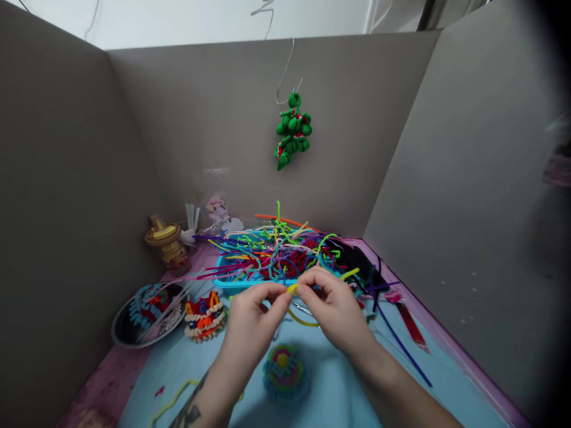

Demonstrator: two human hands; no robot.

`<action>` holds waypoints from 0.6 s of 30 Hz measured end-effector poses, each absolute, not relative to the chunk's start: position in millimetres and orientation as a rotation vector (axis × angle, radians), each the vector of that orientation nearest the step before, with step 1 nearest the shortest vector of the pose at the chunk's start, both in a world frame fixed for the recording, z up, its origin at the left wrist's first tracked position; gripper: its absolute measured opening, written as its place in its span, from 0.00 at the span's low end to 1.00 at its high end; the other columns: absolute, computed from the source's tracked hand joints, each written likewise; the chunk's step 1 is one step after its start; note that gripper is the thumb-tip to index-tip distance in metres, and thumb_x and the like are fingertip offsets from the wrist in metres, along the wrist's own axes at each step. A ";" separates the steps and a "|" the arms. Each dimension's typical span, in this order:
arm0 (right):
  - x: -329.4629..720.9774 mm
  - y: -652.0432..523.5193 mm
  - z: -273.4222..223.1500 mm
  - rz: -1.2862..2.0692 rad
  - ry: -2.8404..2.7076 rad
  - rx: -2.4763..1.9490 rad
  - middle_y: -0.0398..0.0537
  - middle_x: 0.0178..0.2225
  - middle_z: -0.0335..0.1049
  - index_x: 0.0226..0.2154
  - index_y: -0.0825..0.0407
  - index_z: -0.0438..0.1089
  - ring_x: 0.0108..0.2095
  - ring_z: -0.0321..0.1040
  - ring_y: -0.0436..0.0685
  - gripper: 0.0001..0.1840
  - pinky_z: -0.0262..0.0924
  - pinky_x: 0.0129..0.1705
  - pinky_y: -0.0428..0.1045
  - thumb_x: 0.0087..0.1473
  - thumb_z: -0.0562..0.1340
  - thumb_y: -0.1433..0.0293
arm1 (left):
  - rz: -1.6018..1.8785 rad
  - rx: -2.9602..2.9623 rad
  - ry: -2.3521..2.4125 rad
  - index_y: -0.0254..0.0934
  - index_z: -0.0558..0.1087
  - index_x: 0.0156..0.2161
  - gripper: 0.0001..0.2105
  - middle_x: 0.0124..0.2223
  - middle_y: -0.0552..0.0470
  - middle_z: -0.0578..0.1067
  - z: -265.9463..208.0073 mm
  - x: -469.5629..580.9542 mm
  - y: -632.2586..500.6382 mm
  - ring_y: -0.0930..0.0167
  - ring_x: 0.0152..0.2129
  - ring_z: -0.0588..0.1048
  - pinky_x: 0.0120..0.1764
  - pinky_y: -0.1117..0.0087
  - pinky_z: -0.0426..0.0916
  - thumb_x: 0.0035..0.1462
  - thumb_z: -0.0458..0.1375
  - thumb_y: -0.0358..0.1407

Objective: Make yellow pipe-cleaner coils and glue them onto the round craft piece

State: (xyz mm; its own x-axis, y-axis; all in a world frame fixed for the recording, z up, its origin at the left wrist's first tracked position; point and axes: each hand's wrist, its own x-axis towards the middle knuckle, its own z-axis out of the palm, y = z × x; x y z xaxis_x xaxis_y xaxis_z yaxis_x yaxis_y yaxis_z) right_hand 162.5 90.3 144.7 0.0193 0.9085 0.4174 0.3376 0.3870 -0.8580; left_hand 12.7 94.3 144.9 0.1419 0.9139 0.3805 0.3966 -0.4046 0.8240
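Note:
Between the pinched fingertips of my left hand [256, 312] and my right hand [332, 303] is a yellow pipe cleaner [304, 322]. Part of it loops down below the fingers, and a straight end sticks out past the right knuckles. The bit at the fingertips looks bent or twisted, though fingers cover most of it. Under both hands, on the light blue mat, sits a round fuzzy piece [284, 371] with blue, green and pink rings and a yellow centre. A metal tool, partly hidden, shows behind the yellow loop.
A blue basket [241, 284] heaped with coloured pipe cleaners stands behind the hands. At left are a metal bowl [122, 333], an orange-and-cream coiled piece [205, 318] and a brown cup [167, 244]. A green ornament [293, 128] hangs from a wire. Grey panels [455, 196] enclose three sides.

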 end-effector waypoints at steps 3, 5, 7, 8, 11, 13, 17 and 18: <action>156.3 89.3 139.2 0.734 -1.417 -1.100 0.43 0.25 0.63 0.22 0.52 0.66 0.28 0.61 0.51 0.10 0.55 0.29 0.45 0.52 0.59 0.68 | 1.259 1.792 1.245 0.35 0.77 0.28 0.07 0.25 0.53 0.78 144.5 15.9 92.4 0.74 0.20 0.73 0.21 0.78 0.66 0.52 0.59 0.36; 149.9 89.5 132.1 0.821 -1.295 -1.054 0.43 0.25 0.63 0.23 0.52 0.67 0.27 0.60 0.51 0.09 0.55 0.29 0.45 0.52 0.61 0.67 | 1.305 1.779 1.256 0.35 0.76 0.28 0.08 0.25 0.53 0.77 143.4 16.8 91.1 0.74 0.20 0.73 0.22 0.78 0.66 0.52 0.59 0.36; 144.3 90.8 125.1 0.925 -1.173 -1.002 0.41 0.24 0.63 0.24 0.53 0.67 0.25 0.58 0.49 0.09 0.54 0.27 0.45 0.51 0.62 0.66 | 1.354 1.827 1.279 0.35 0.76 0.28 0.08 0.25 0.53 0.77 142.6 16.0 90.6 0.74 0.20 0.73 0.22 0.77 0.66 0.53 0.58 0.36; 142.7 91.9 122.7 0.979 -1.131 -0.981 0.40 0.22 0.62 0.24 0.53 0.67 0.23 0.57 0.49 0.09 0.53 0.25 0.45 0.50 0.63 0.65 | 1.363 1.873 1.291 0.35 0.75 0.28 0.08 0.25 0.54 0.77 142.5 14.8 90.7 0.74 0.20 0.72 0.23 0.77 0.65 0.54 0.57 0.35; 145.7 96.4 122.9 1.093 -1.153 -0.986 0.40 0.20 0.63 0.22 0.54 0.69 0.22 0.56 0.48 0.11 0.53 0.25 0.45 0.48 0.64 0.64 | 1.326 2.049 1.297 0.36 0.74 0.27 0.07 0.25 0.54 0.76 143.7 8.7 93.2 0.74 0.22 0.72 0.25 0.77 0.65 0.55 0.56 0.33; 153.3 99.4 128.1 1.080 -1.297 -1.031 0.42 0.22 0.67 0.25 0.54 0.72 0.25 0.61 0.50 0.09 0.56 0.28 0.46 0.48 0.64 0.65 | 1.272 2.154 1.299 0.36 0.74 0.28 0.07 0.26 0.54 0.76 144.8 3.4 96.1 0.74 0.23 0.73 0.27 0.76 0.65 0.55 0.56 0.32; 168.5 100.8 139.8 0.784 -1.571 -1.114 0.46 0.29 0.72 0.29 0.51 0.76 0.32 0.67 0.54 0.05 0.60 0.35 0.48 0.49 0.63 0.70 | 1.130 2.332 1.302 0.37 0.73 0.29 0.06 0.27 0.54 0.76 144.4 -3.9 100.3 0.73 0.25 0.73 0.29 0.75 0.65 0.56 0.55 0.30; 170.2 100.0 141.5 0.707 -1.614 -1.116 0.46 0.29 0.72 0.29 0.50 0.76 0.32 0.68 0.54 0.05 0.61 0.35 0.48 0.49 0.63 0.71 | 1.101 2.379 1.299 0.37 0.73 0.29 0.06 0.27 0.54 0.76 143.8 -4.5 100.7 0.73 0.25 0.73 0.29 0.75 0.65 0.56 0.55 0.30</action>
